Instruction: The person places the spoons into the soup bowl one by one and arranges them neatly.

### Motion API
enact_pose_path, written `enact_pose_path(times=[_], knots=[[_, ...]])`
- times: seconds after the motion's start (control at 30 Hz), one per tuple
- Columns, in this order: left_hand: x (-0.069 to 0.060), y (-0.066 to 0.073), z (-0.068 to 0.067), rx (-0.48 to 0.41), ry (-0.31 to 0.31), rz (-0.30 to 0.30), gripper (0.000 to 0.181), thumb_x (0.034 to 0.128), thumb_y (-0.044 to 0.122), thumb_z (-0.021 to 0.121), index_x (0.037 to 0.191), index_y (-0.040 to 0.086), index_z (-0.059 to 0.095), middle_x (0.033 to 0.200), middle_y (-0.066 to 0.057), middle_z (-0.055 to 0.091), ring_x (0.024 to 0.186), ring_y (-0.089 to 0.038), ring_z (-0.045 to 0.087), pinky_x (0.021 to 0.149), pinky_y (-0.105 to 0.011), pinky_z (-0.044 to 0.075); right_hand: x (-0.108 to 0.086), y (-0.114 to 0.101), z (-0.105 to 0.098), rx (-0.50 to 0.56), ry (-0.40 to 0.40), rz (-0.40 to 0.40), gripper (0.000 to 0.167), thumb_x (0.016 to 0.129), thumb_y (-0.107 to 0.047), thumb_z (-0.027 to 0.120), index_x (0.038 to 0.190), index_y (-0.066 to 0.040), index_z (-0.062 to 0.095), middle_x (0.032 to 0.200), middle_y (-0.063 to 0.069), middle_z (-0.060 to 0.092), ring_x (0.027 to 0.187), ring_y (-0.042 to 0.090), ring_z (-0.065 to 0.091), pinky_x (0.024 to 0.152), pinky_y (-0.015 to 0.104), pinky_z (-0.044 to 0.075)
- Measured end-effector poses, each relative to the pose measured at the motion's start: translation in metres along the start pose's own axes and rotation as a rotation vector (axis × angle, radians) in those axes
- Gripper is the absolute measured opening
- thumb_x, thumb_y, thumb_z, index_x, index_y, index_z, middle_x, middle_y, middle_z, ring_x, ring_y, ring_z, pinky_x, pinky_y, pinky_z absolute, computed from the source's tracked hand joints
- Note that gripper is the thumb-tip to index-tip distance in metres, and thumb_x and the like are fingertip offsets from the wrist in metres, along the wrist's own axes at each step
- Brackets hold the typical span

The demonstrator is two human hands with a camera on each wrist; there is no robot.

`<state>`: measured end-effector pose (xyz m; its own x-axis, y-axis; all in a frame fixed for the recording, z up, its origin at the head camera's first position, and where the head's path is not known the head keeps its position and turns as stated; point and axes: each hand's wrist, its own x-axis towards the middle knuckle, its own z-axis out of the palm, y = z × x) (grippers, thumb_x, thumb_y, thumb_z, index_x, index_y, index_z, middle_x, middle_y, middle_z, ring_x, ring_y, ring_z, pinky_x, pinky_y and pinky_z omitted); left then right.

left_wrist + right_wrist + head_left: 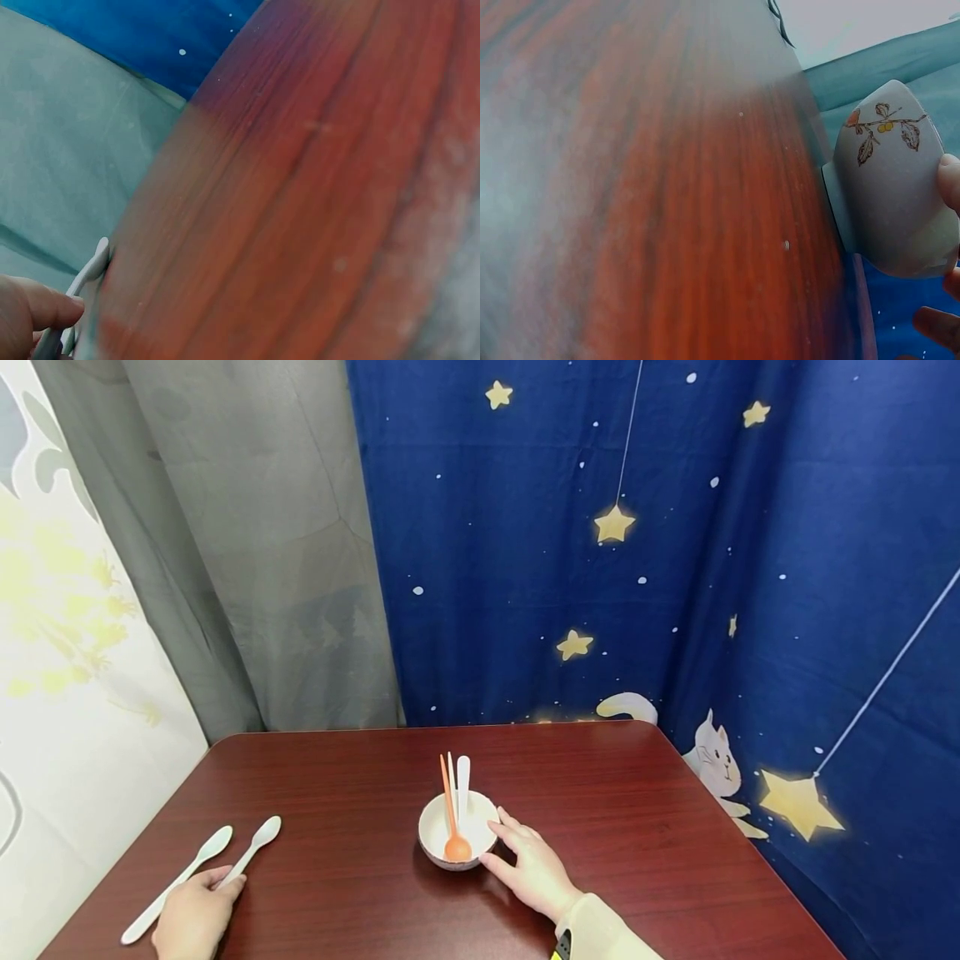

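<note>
In the head view my left hand (197, 914) pinches the handle of a pale white spoon (258, 842) between thumb and fingers at the table's left. A second, similar white spoon (176, 885) lies beside that hand, on its left. A white bowl (433, 827) stands near the middle, holding an orange spoon (457, 847), a white utensil (463, 777) and a thin white handle whose lower end is hidden. My right hand (534, 870) touches the bowl's right side, fingers spread and thumb near the rim. The right wrist view shows the bowl's outside (889, 195) with a painted branch.
The dark red wooden table (337, 793) has rounded far corners. A grey curtain (262, 568) and a blue star-patterned curtain (525, 568) hang behind it. A white patterned cloth (90, 693) hangs along the left side.
</note>
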<state>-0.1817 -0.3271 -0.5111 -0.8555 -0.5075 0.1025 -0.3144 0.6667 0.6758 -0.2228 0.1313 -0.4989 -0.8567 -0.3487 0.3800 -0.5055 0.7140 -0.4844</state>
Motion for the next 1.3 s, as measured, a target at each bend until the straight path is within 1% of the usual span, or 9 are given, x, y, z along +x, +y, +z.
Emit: enact_pose_path(times=[0.17,0.37,0.43,0.63,0.73,0.83,1.0,1.13,1.3], knots=[[0.002,-0.001,-0.002,-0.025,-0.028,0.040,0.044,0.0893,0.031,0.066,0.116,-0.003,0.064,0.116,-0.029,0.061,0.105,-0.049,0.054,0.079,-0.057,0.043,0.000,0.000,0.000,0.003,-0.002,0.003,0.057,0.091,-0.051,0.059,0.134,-0.013,0.057,0.148,0.008,0.043,0.129,0.031,0.045,0.102,0.048,0.040],[0.007,0.000,-0.008,0.003,-0.176,0.058,0.061,0.0905,0.046,0.062,0.123,-0.005,0.059,0.119,-0.028,0.059,0.107,-0.047,0.053,0.081,-0.057,0.041,0.000,0.000,0.001,0.001,0.003,-0.001,0.057,0.091,-0.050,0.059,0.134,-0.013,0.057,0.147,0.008,0.043,0.129,0.031,0.046,0.101,0.048,0.040],[0.007,0.001,-0.009,-0.004,-0.202,0.062,0.062,0.0923,0.048,0.059,0.125,-0.006,0.057,0.121,-0.028,0.059,0.109,-0.046,0.052,0.082,-0.056,0.041,0.000,0.000,0.001,-0.001,0.004,-0.002,0.057,0.091,-0.050,0.059,0.134,-0.013,0.057,0.147,0.008,0.043,0.129,0.031,0.046,0.101,0.048,0.041],[0.004,0.007,-0.007,-0.089,-0.179,0.019,0.052,0.0987,0.037,0.048,0.126,-0.007,0.055,0.125,-0.031,0.054,0.112,-0.045,0.048,0.084,-0.053,0.038,0.000,0.000,0.000,-0.003,0.002,-0.003,0.057,0.091,-0.049,0.060,0.134,-0.013,0.057,0.148,0.008,0.043,0.129,0.030,0.046,0.101,0.048,0.041],[0.003,0.008,-0.007,-0.155,-0.193,-0.009,0.049,0.0993,0.031,0.046,0.128,-0.008,0.052,0.126,-0.032,0.052,0.108,-0.039,0.048,0.079,-0.043,0.038,0.000,-0.001,-0.001,0.002,-0.002,-0.002,0.057,0.091,-0.049,0.060,0.135,-0.013,0.057,0.147,0.009,0.043,0.129,0.030,0.045,0.102,0.048,0.040],[0.004,0.008,-0.008,-0.208,-0.209,-0.030,0.049,0.0990,0.028,0.047,0.131,-0.009,0.049,0.117,-0.028,0.058,0.098,-0.028,0.051,0.073,-0.032,0.040,0.000,-0.001,-0.001,0.004,-0.004,-0.001,0.057,0.091,-0.049,0.060,0.135,-0.013,0.057,0.148,0.009,0.043,0.130,0.030,0.045,0.102,0.048,0.040],[0.006,0.006,-0.008,-0.357,-0.193,-0.114,0.052,0.0957,0.021,0.056,0.135,-0.010,0.044,0.087,-0.002,0.063,0.075,-0.009,0.053,0.062,-0.024,0.047,0.000,-0.002,-0.002,0.003,-0.001,-0.003,0.056,0.091,-0.048,0.060,0.134,-0.013,0.057,0.147,0.009,0.043,0.130,0.031,0.045,0.102,0.048,0.040],[0.006,0.007,-0.009,-0.521,-0.135,-0.215,0.052,0.0917,0.014,0.062,0.135,-0.008,0.043,0.077,0.011,0.058,0.069,-0.003,0.054,0.061,-0.021,0.048,0.000,-0.002,-0.002,0.007,-0.002,-0.004,0.057,0.091,-0.048,0.061,0.134,-0.012,0.057,0.147,0.010,0.043,0.130,0.031,0.045,0.101,0.048,0.040],[0.006,0.009,-0.013,-0.881,-0.097,-0.361,0.039,0.0909,0.005,0.062,0.126,0.005,0.045,0.073,0.014,0.062,0.065,0.002,0.059,0.058,-0.015,0.049,0.001,-0.002,-0.001,0.000,-0.002,-0.009,0.056,0.091,-0.047,0.061,0.134,-0.011,0.058,0.147,0.010,0.044,0.129,0.033,0.046,0.102,0.049,0.040]])
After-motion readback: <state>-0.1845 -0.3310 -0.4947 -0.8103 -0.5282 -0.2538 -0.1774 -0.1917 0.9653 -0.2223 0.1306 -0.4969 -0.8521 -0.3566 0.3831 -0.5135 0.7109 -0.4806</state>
